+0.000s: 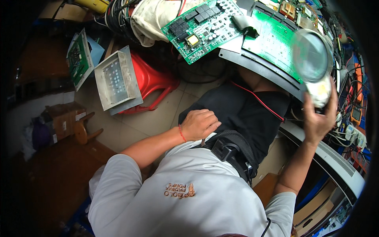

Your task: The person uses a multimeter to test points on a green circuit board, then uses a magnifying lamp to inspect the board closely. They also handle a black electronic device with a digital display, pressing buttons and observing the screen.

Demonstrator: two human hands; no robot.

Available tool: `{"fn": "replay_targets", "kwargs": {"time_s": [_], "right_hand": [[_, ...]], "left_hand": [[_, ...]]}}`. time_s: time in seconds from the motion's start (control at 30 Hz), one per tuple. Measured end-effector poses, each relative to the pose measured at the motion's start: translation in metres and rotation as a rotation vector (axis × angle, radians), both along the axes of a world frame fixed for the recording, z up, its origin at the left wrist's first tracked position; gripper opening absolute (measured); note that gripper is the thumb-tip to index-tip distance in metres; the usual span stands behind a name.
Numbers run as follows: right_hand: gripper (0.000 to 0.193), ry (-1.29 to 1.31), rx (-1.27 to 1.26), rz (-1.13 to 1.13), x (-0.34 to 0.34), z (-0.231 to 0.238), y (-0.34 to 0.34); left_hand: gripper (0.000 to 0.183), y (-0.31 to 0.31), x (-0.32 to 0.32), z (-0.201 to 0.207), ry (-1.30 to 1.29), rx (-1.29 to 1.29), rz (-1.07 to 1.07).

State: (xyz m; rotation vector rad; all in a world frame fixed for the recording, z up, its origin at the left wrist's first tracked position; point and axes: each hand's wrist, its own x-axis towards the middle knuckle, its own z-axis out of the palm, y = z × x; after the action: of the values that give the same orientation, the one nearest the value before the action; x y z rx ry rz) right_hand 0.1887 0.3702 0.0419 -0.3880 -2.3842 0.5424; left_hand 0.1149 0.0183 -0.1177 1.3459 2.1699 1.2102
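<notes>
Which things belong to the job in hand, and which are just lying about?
In hand, apparently:
blurred magnifier, held by the right hand
green board that its lens overlaps in view

Lying about, seemingly:
red stool
metal box
cardboard box
orange meter

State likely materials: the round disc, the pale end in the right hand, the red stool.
Round disc: clear glass or plastic, being see-through; blur hides which. Pale end: perhaps plastic, by its whitish look; finish too blurred to tell. Red stool: probably glossy plastic, given smooth curves and bright highlights.
</notes>
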Motion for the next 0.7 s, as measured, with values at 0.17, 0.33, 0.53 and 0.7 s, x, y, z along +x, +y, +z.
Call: {"fn": "replay_targets", "kwargs": {"time_s": [0.17, 0.33, 0.53, 0.7], "right_hand": [[0.078, -0.035, -0.09, 0.476, -0.063, -0.025, -0.082], [0.082, 0.048, -0.143, 0.65, -0.095, -0.049, -0.12], [0.083, 0.075, -0.159, 0.672, -0.095, -0.054, -0.12], [0.08, 0.131, -0.102, 0.693, -0.097, -0.047, -0.116]], "left_hand": [[0.023, 0.006, -0.005, -0.002, -0.107, 0.002, 0.007], [0.026, 0.004, -0.007, -0.004, -0.162, -0.089, 0.027], [0.026, 0.005, -0.007, -0.009, -0.189, -0.046, 0.045], [0.025, 0.006, -0.006, -0.009, -0.191, -0.022, 0.05]]}}
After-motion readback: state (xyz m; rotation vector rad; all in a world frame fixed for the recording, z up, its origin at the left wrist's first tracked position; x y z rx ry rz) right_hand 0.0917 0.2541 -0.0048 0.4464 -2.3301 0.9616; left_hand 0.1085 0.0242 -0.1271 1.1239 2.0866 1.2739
